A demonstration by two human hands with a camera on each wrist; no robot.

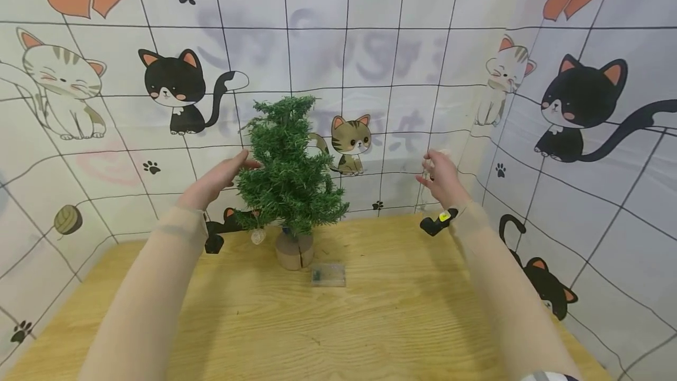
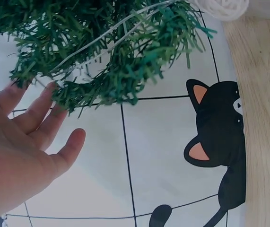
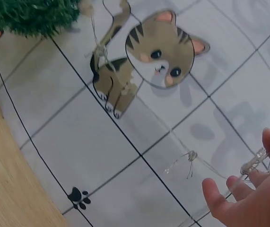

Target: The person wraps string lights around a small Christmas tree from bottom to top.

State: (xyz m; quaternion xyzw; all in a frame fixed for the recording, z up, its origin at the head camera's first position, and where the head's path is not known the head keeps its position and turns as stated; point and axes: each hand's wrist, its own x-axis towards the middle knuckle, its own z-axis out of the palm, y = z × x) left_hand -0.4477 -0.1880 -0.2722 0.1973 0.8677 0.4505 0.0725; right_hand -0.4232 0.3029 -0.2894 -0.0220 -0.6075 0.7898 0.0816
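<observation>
A small artificial Christmas tree (image 1: 288,169) stands on a round wooden base (image 1: 290,254). My left hand (image 1: 214,181) is at the tree's left side; in the left wrist view its loosely spread fingers (image 2: 64,151) meet the branch tips. Thin pale wire runs through the branches there. Out to the right of the tree, my right hand (image 3: 257,198) pinches a thin clear fairy-light string (image 3: 192,155) between thumb and fingers. The string stretches from the tree side to the hand, with small knotted clusters along it.
On the wooden table (image 1: 370,322), a clear flat box (image 1: 329,275) lies before the base. A whitish ball (image 1: 257,236) hangs at the tree's lower left. Cat-patterned sheeting (image 1: 317,57) encloses the table at the back and sides.
</observation>
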